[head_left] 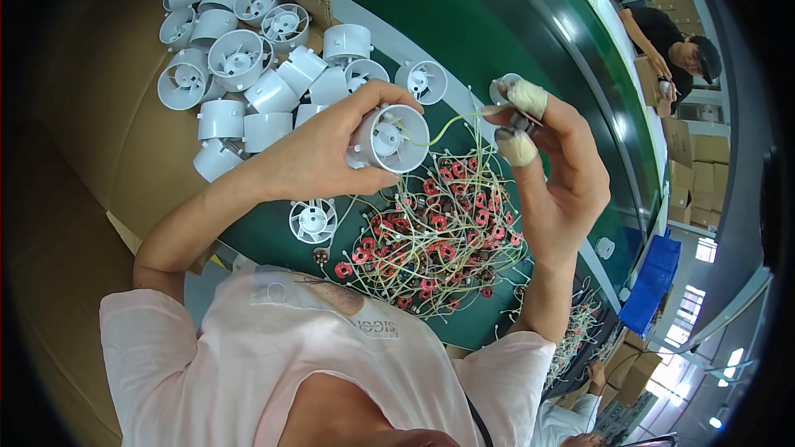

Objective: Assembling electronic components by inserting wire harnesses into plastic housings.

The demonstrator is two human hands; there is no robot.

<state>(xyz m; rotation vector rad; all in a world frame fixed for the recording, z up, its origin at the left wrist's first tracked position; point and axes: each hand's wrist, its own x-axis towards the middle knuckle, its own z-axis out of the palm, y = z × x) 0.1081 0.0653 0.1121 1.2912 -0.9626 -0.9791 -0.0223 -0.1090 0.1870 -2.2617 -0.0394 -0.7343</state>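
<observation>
My left hand (pixel 331 145) is closed around a white plastic fan housing (pixel 396 147), its open round end tilted toward me with a hub and vanes inside. My right hand (pixel 567 174), thumb and forefinger tips wrapped in pale coverings, pinches a small dark metal motor part (pixel 523 122). A thin yellowish wire (pixel 451 122) runs between the housing and that part. Below both hands lies a tangled heap of small red-and-dark wired coils (pixel 439 232). A loose white vaned piece (pixel 313 222) rests under my left wrist.
Many white housings (pixel 240 58) are piled by a cardboard box (pixel 74 116) at left. Two more housings stand near the green conveyor belt (pixel 464 16). A blue bin (pixel 650 285) is at right. A co-worker (pixel 662 41) sits across the belt; another person (pixel 571 418) is at lower right.
</observation>
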